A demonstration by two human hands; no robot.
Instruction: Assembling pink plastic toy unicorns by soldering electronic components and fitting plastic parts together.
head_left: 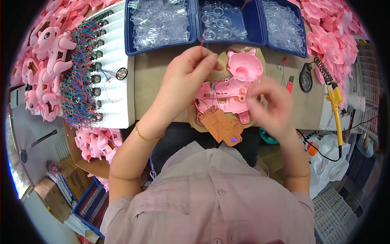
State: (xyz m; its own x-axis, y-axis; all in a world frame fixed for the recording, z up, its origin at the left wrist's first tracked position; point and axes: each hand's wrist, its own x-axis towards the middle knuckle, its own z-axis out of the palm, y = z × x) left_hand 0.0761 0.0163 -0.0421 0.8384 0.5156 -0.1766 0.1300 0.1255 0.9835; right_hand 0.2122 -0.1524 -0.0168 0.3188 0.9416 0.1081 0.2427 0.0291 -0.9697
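My left hand (191,67) is raised above the work, thumb and forefinger pinched on a thin red wire (203,40). Below it lies an open pink toy animal shell, with a hollow body half (231,105) and a head half (245,65) in a tan fixture (225,75). Thin wires run inside the body. An orange-brown plastic gear housing (219,124) with a purple piece rests across the body's near edge. My right hand (272,103) is beside the body's right edge, its fingers curled and smeared by motion; whether they hold anything is not visible.
Blue bins (195,24) of clear plastic parts line the back. Left stands a white ridged tray (122,81) of wired round components (97,77), beside piled pink toys (50,53). On the right are a red cutter (290,84), a black oval object (306,77) and a yellow soldering iron (335,101).
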